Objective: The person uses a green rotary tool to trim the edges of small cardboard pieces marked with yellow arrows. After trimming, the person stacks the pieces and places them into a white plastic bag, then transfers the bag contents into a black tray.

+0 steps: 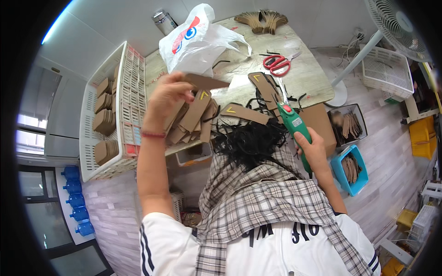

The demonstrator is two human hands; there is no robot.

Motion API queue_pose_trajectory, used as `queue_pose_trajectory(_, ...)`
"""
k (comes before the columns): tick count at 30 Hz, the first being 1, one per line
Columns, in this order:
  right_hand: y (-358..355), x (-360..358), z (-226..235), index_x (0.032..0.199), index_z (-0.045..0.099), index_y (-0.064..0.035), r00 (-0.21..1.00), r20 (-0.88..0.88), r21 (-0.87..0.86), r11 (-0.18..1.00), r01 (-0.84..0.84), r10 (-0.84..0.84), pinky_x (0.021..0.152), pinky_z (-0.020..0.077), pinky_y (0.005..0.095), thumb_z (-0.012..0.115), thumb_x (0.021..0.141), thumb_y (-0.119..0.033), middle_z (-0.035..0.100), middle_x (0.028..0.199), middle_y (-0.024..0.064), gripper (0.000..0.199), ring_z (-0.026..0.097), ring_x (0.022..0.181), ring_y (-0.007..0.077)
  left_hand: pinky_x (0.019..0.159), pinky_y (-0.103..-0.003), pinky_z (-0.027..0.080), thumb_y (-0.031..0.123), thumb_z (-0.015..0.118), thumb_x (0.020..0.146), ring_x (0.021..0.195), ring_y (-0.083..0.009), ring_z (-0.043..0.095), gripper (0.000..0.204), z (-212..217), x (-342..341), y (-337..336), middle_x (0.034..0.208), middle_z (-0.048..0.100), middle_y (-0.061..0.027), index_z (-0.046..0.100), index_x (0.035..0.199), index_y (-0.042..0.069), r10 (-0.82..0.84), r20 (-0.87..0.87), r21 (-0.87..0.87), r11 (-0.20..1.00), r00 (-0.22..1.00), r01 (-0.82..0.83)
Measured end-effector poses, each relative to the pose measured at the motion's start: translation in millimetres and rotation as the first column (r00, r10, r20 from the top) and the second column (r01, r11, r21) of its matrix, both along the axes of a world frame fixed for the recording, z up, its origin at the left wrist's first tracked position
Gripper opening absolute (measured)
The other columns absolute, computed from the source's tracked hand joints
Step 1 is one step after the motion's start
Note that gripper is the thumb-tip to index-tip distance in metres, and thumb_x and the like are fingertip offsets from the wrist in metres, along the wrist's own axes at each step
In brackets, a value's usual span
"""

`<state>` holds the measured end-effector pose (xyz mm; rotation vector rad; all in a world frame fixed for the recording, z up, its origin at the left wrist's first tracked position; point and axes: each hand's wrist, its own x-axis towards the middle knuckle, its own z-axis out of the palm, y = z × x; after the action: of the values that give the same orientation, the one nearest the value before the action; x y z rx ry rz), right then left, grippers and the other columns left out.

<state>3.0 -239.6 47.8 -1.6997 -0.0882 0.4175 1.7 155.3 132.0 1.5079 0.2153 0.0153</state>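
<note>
My left hand (171,94) is raised over the left of the table, its fingers closed on the end of a flat brown strip-shaped piece (208,82). Below it lies a loose pile of similar brown pieces (195,112), some with a yellow angled mark. My right hand (313,148) grips green electric scissors (292,120) with a red switch, the blades pointing away from me. Close to the blades lie a marked brown piece (263,85) and another brown piece (244,113). A heap of black trimmings (251,143) spreads over the table's near edge and my checked apron (258,198).
Red-handled scissors (278,66) and a white plastic bag (191,43) are on the table (313,69). Fanned brown pieces (261,22) stand at its far edge. A white crate (132,96) is at left; a blue bin (351,170), black bin (352,125) and fan (396,25) are at right.
</note>
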Motion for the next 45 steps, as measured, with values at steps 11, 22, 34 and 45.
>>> queue_pose_trajectory(11,-1.0,-5.6,-0.4,0.096,0.06,-0.0004,1.0,-0.002,0.016,1.0,0.004,-0.004,0.048,0.0407,0.0206,0.067,0.086,-0.027,0.055,0.064,0.0008,0.029,0.048,0.053,0.0046,0.066,-0.029,0.048,0.01,0.07,0.073,0.07,-0.0151,0.058,0.022,36.2,-7.7,94.8,0.081,0.061,-0.0037,0.062,0.093,0.005,0.177,-0.094,0.872,0.49,0.98,-0.005)
queue_pose_trajectory(22,0.3,-10.7,-3.7,0.095,0.061,0.0,1.0,-0.006,0.024,1.0,-0.006,0.006,0.048,0.0406,0.02,0.067,0.086,-0.028,0.056,0.067,0.0002,0.03,0.049,0.053,0.0046,0.111,-0.055,0.007,0.043,0.062,0.082,0.137,-0.0363,0.018,0.053,-160.3,-4.8,-110.7,0.138,0.036,-0.0231,0.058,0.105,-0.004,0.133,0.167,0.981,-0.125,0.977,-0.15)
queue_pose_trajectory(34,-3.5,-8.3,6.0,0.099,0.06,0.0007,0.999,0.038,0.0,1.0,0.001,-0.001,0.049,0.0414,0.0203,0.067,0.086,-0.027,0.056,0.066,0.0004,0.031,0.05,0.054,0.0049,0.099,-0.041,0.035,0.004,0.071,0.07,0.12,-0.0302,0.046,0.019,-106.0,-10.9,-105.7,0.096,0.062,-0.0079,0.057,0.082,0.006,0.275,0.444,0.433,0.767,0.853,-0.473)
queue_pose_trajectory(45,19.3,-13.7,28.1,0.106,0.06,-0.0004,0.986,0.161,0.026,0.998,-0.052,0.047,0.05,0.0397,0.0198,0.069,0.085,-0.028,0.056,0.069,-0.002,0.036,0.048,0.055,0.0033,0.068,-0.026,0.053,0.001,0.063,0.085,0.074,-0.013,0.063,0.007,-67.6,3.7,-136.9,0.087,0.066,-0.0073,0.061,0.091,0.0,0.526,0.2,-0.574,0.747,0.827,-0.336)
